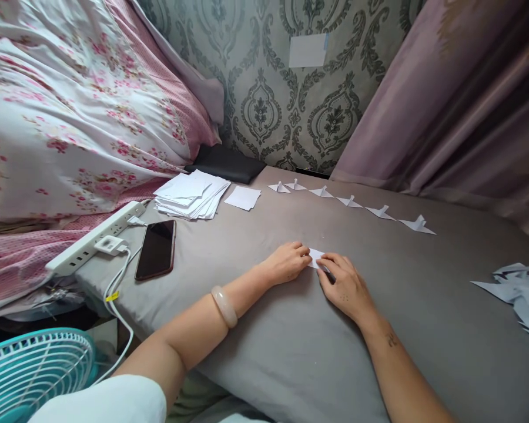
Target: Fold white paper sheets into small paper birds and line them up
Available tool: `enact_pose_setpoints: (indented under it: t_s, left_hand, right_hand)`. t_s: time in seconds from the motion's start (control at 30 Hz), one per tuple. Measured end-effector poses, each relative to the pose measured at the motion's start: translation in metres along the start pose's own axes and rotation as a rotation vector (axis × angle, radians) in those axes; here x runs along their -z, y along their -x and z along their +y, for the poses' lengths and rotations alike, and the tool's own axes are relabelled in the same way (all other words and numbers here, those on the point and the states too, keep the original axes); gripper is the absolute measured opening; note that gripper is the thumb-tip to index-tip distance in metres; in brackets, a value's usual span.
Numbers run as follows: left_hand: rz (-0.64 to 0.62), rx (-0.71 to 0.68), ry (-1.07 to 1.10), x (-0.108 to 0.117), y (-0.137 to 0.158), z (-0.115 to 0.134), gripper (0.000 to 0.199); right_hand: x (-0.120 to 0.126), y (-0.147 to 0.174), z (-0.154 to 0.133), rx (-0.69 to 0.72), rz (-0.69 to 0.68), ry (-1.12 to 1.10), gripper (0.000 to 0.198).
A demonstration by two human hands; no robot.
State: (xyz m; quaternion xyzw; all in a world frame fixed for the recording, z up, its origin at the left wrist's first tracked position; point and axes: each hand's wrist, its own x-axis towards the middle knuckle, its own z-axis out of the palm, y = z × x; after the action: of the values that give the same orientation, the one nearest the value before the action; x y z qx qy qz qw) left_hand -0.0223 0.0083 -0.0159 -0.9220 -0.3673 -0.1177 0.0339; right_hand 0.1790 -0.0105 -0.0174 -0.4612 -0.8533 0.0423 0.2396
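A small piece of white paper (pixel 316 257) lies on the grey-covered surface between my hands, partly covered by fingers. My left hand (pixel 288 262) is closed at its left edge, fingers curled onto it. From the other side my right hand (pixel 344 283) grips the paper between thumb and fingers. How it is folded under the fingertips is hidden. Beyond my hands runs a slanting row of several small folded paper shapes (pixel 350 201), each with pointed sides and an upright middle.
To the left are a stack of white paper (pixel 191 195), a single sheet (pixel 243 198), a phone (pixel 156 249) and a power strip (pixel 94 238) with cables. More folded paper (pixel 518 294) is heaped at far right. A teal fan (pixel 37 373) stands low left.
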Motion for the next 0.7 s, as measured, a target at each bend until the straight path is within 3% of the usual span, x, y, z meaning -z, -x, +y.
enact_pose_setpoints:
  t_s: [0.2,0.37,0.5,0.7]
  left_hand:
    - [0.017,0.037,0.056,0.002,-0.001,0.0,0.032]
    - [0.056,0.031,0.13,0.002,0.0,-0.002,0.031]
    - [0.068,0.039,0.068,-0.002,-0.002,0.001,0.031]
    - [0.094,0.041,0.019,0.006,-0.003,0.005,0.028]
  right_hand:
    - [0.0,0.001,0.012,0.033,-0.022,-0.079,0.024]
    - [0.001,-0.001,0.014,0.112,-0.004,0.019,0.026]
    - [0.0,-0.004,0.01,0.125,0.025,0.103,0.025]
    - [0.002,-0.007,0.001,0.077,0.192,0.008,0.021]
